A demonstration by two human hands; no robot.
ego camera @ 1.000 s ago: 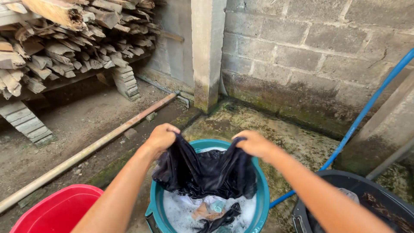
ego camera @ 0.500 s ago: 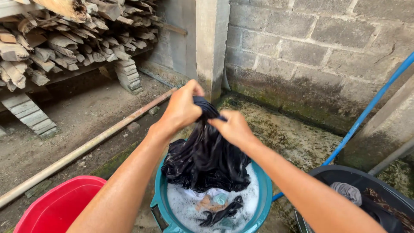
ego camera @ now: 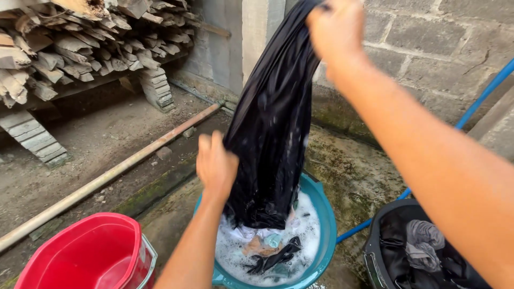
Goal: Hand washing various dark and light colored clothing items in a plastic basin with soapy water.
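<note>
A wet black garment (ego camera: 270, 118) hangs stretched above a teal bucket (ego camera: 319, 214) full of suds and soaking clothes. My right hand (ego camera: 334, 29) grips the garment's top end, raised high near the top of the view. My left hand (ego camera: 216, 166) clasps the garment lower down on its left side, just above the bucket's rim. The cloth's bottom end dips into the foam.
A red bucket (ego camera: 91, 251) stands at the lower left. A black tub (ego camera: 409, 251) with dark and grey clothes sits at the lower right. A blue hose (ego camera: 482, 96), a long pipe (ego camera: 107, 179) on the ground, stacked firewood (ego camera: 69, 43) and a block wall (ego camera: 417, 43) surround the spot.
My right hand has lifted the garment's top far upward, pulling the cloth out long. My left hand has slid down its side to near the bucket.
</note>
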